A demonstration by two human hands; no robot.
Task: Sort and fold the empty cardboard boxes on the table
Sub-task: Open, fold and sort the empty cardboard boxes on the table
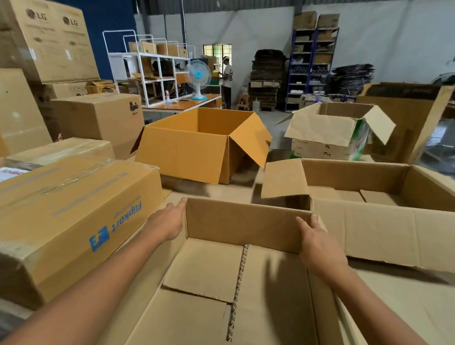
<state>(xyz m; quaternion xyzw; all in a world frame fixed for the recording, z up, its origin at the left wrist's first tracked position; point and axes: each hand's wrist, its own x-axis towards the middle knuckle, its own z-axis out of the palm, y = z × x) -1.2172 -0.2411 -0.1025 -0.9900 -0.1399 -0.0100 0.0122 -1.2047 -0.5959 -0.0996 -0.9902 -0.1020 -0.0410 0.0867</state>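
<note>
Open plain-brown cardboard box [239,278] sits nearest on the table — left hand [170,220] and right hand [320,245] lie flat, fingers open, against its far corners; push both evenly inward to collapse.

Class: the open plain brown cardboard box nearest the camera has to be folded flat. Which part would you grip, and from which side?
Probably grip the open plain brown cardboard box at the two top corners of its upright far wall, one hand from each side. The left hand and right hand already rest there, and pushing inward at the corner creases should let the walls collapse.
</note>
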